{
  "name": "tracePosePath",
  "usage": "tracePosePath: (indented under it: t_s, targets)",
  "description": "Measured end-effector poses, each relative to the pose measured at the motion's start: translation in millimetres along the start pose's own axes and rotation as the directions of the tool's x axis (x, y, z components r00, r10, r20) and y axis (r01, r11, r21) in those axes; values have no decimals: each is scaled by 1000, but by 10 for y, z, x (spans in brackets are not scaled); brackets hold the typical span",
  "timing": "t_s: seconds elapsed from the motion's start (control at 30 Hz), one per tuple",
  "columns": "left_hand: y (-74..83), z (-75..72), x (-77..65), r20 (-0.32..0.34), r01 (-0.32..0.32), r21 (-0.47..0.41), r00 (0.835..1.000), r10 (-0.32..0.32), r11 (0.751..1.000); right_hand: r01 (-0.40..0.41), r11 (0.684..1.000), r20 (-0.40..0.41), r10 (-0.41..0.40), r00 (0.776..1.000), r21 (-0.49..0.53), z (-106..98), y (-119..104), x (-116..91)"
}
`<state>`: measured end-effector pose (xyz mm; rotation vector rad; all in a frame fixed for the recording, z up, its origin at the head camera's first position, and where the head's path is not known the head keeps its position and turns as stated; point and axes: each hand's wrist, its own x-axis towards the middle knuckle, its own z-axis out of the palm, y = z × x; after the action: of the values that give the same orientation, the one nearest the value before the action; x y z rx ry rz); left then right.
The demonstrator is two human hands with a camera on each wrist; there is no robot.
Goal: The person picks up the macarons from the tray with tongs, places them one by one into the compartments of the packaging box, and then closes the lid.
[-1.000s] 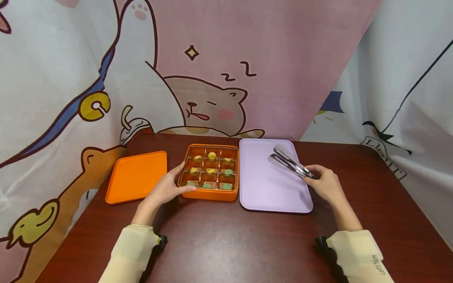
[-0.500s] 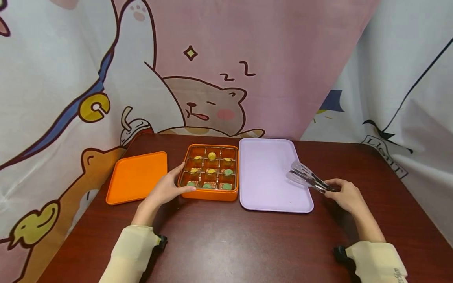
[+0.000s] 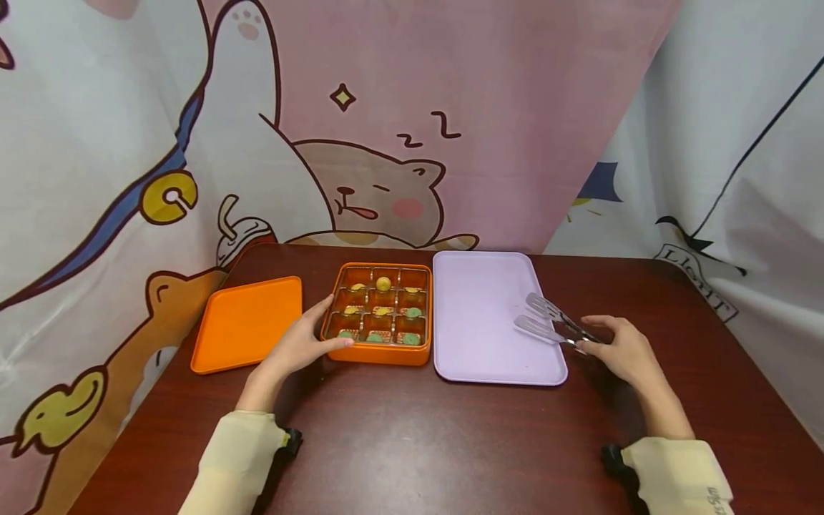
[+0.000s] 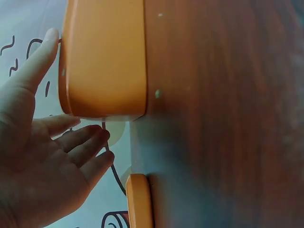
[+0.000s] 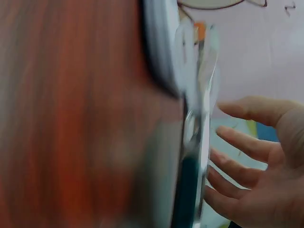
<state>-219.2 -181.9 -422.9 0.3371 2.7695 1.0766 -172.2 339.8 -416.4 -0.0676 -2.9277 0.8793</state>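
An orange box point(image 3: 380, 353) with a clear divided insert stands left of the table's middle. Small yellow and green round pieces point(image 3: 410, 339) sit in its compartments. My left hand point(image 3: 297, 347) touches the box's near left corner, its thumb along the front and the other fingers loosely extended by the left side. Metal tongs point(image 3: 539, 329) lie with their blades spread over the right edge of a lavender tray point(image 3: 483, 315). Beside the tongs' handle end, my right hand point(image 3: 623, 352) has its fingers apart and loose, as the right wrist view also shows. Its palm hides part of the handle.
A flat orange tray or lid point(image 3: 247, 322) lies at the left, slightly turned. The dark wooden table point(image 3: 412, 443) runs back to a cartoon-printed cloth point(image 3: 515, 129), which hangs along the back and both sides.
My right hand has carried the tongs rightward and down to the lavender tray's edge and let go. Their blades have spread apart. My left hand has stayed at the box.
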Motion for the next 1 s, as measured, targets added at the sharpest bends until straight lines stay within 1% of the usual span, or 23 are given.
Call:
tracePosePath:
  t_s: [0.07, 0.17, 0.23, 0.3, 0.37, 0.43, 0.53, 0.63, 0.7, 0.77, 0.83, 0.87, 0.93, 0.97, 1.0]
  targets:
    - [-13, -57, -15, -13, -1, 0, 1000, 1, 1000, 38, 999, -70, -36, 997, 27, 44, -168, 10]
    - [-35, -183, -44, -44, 1, 11, 999, -1, 1000, 124, 990, -162, -112, 980, 67, 155, -488, 49]
    - [-63, -281, -67, -64, 11, 22, 998, -9, 1000, 177, 977, -180, -155, 971, 116, 259, -710, 90]
    - [-102, -376, -99, -78, 33, 22, 996, -31, 999, 225, 958, -172, -195, 966, 178, 379, -936, 132]
    - [-163, -463, -139, -89, 64, 14, 994, -62, 998, 266, 929, -152, -233, 961, 256, 508, -1158, 169]
    - [-240, -546, -185, -105, 89, 7, 991, -88, 996, 299, 895, -128, -272, 954, 330, 633, -1395, 194]
    - [-381, -671, -262, -132, 115, -5, 985, -114, 993, 349, 844, -106, -336, 936, 408, 820, -1764, 215]
    - [-538, -806, -350, -159, 155, 7, 976, -152, 988, 383, 810, -67, -396, 916, 444, 1020, -2131, 219]
    - [-648, -888, -410, -170, 194, 13, 967, -189, 981, 399, 798, -30, -433, 901, 451, 1166, -2359, 201]
    - [-758, -957, -468, -184, 234, 25, 957, -225, 972, 414, 789, 21, -474, 880, 454, 1318, -2571, 171]
    - [-857, -1006, -521, -199, 266, 28, 946, -255, 964, 427, 769, 82, -521, 849, 476, 1469, -2765, 127]
    - [-903, -1026, -546, -203, 279, 28, 942, -267, 960, 433, 772, 117, -539, 834, 466, 1537, -2856, 96]
    - [-987, -1053, -599, -199, 310, 41, 934, -297, 950, 447, 776, 205, -574, 793, 444, 1668, -3017, 35]
    - [-1021, -1061, -623, -194, 326, 51, 931, -311, 944, 460, 777, 249, -592, 766, 430, 1734, -3083, 9]
    - [-1049, -1067, -645, -184, 341, 58, 927, -326, 938, 459, 786, 303, -595, 744, 415, 1791, -3143, -23]
